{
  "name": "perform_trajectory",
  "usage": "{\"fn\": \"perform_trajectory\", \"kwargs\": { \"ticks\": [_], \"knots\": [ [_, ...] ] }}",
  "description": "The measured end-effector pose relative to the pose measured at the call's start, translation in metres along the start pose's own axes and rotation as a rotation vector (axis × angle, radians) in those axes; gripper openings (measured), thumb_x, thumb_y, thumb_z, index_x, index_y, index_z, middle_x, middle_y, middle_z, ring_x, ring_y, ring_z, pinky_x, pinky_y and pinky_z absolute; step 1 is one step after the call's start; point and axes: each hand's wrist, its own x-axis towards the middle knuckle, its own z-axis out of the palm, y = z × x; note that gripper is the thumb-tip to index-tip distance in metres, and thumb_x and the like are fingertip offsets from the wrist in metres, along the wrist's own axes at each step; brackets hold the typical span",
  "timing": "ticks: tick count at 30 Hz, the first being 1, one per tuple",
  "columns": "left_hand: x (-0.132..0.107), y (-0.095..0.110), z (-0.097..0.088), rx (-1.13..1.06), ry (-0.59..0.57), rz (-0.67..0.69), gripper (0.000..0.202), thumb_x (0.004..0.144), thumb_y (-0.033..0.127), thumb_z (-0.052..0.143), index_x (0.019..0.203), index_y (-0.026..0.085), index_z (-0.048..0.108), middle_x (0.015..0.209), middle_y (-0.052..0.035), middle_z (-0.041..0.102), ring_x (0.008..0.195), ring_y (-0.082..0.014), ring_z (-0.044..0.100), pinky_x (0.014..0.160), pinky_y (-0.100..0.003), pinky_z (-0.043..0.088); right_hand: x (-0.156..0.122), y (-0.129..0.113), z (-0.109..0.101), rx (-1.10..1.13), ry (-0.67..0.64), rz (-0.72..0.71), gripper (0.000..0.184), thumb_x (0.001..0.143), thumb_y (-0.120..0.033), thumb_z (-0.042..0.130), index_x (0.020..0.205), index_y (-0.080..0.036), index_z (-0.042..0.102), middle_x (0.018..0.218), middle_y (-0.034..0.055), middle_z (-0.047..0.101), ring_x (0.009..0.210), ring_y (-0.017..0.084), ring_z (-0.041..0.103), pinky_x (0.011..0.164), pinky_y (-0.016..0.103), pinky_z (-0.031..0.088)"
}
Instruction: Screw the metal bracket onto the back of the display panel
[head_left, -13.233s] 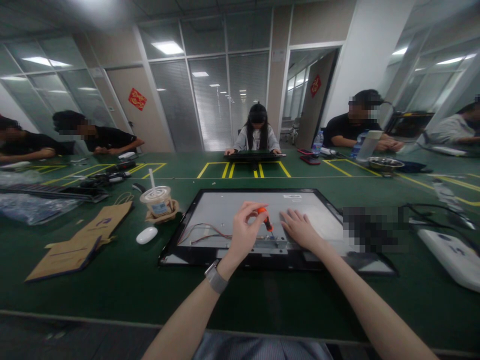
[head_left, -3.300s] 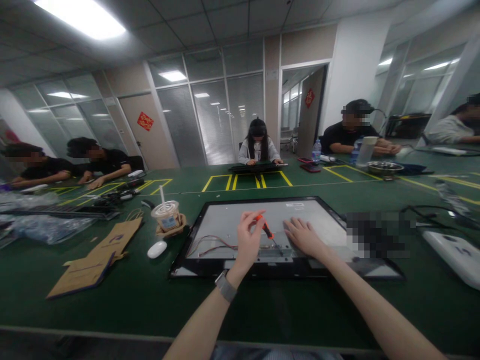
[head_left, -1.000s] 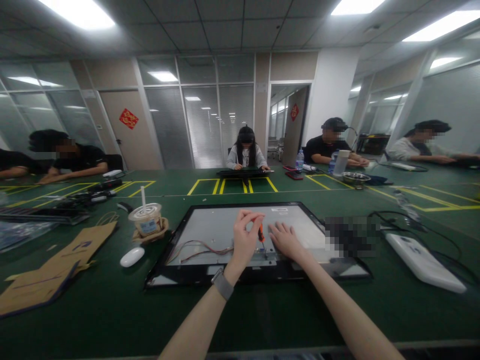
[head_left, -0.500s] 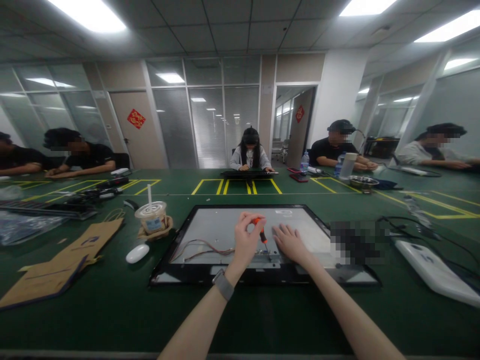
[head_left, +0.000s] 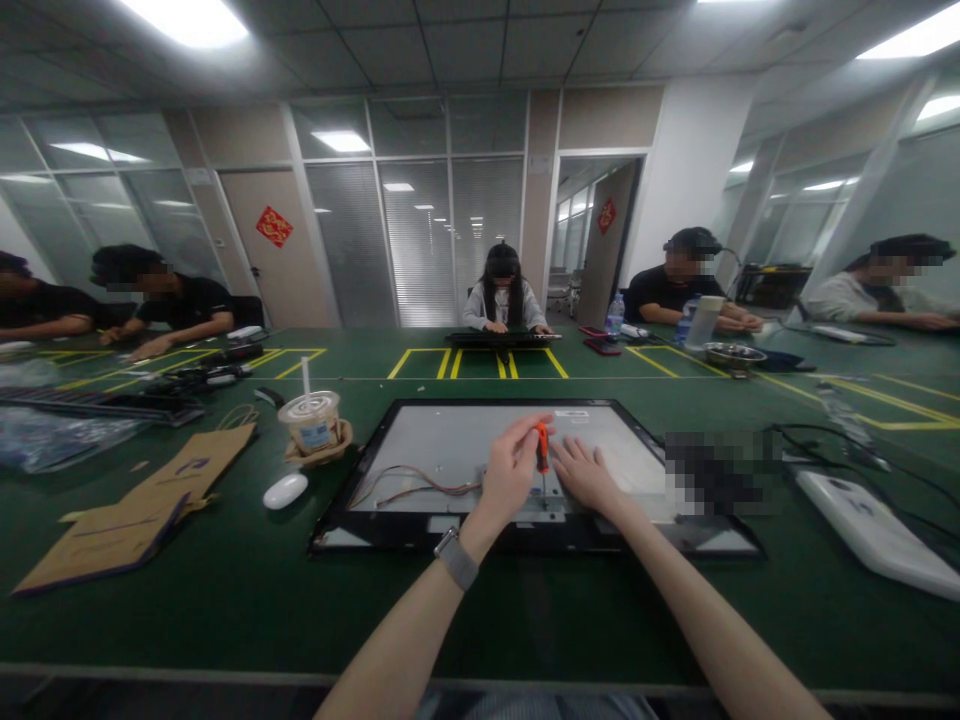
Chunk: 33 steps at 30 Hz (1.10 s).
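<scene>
While the left hand (head_left: 510, 478) pinches the orange screwdriver (head_left: 541, 445) upright at its fingertips, the right hand (head_left: 589, 477) lies open, empty and flat just beside it on the monitor panel (head_left: 442, 440)

An office room set up as an electronics workshop: glass partition walls with grey blinds (head_left: 420, 240), a tiled ceiling with flat light panels (head_left: 187, 15), and one long desk covered in green matting (head_left: 225, 600) marked with yellow taped rectangles (head_left: 400, 363). Several seated people (head_left: 502, 300) work round it; a black-framed flat screen panel (head_left: 450, 440) lies back-up, wires (head_left: 420, 487) exposed.
</scene>
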Motion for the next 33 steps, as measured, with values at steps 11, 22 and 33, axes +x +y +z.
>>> {"fn": "perform_trajectory", "kwargs": {
  "ticks": [11, 22, 33],
  "knots": [
    [0.0001, -0.0014, -0.0066, 0.097, 0.101, 0.028, 0.03, 0.097, 0.026, 0.046, 0.116, 0.022, 0.069, 0.107, -0.0078, 0.065, 0.1, -0.0189, 0.061, 0.092, -0.032, 0.047, 0.0022, 0.0005, 0.0047, -0.001, 0.045, 0.027, 0.056, 0.101, -0.037, 0.023, 0.152, -0.02, 0.037, 0.158, 0.0172, 0.031, 0.144, 0.034, 0.028, 0.111, 0.059, 0.023],
    [-0.0053, 0.003, -0.0014, 0.258, 0.135, 0.106, 0.021, 0.093, 0.032, 0.056, 0.1, 0.02, 0.072, 0.092, -0.0044, 0.057, 0.086, -0.0168, 0.057, 0.083, -0.03, 0.048, -0.0001, -0.0021, -0.0014, 0.05, 0.018, 0.038, 0.057, 0.101, -0.039, 0.022, 0.153, -0.02, 0.035, 0.159, 0.0178, 0.029, 0.145, 0.033, 0.025, 0.112, 0.059, 0.021],
    [-0.0061, 0.0028, -0.0013, 0.275, 0.16, 0.102, 0.023, 0.094, 0.029, 0.057, 0.109, 0.02, 0.071, 0.096, -0.0057, 0.067, 0.089, -0.0175, 0.063, 0.084, -0.03, 0.049, 0.002, -0.0024, -0.0002, 0.064, 0.006, 0.046, 0.056, 0.101, -0.038, 0.024, 0.153, -0.019, 0.034, 0.16, 0.0175, 0.027, 0.145, 0.033, 0.024, 0.113, 0.058, 0.019]
  ]
}}
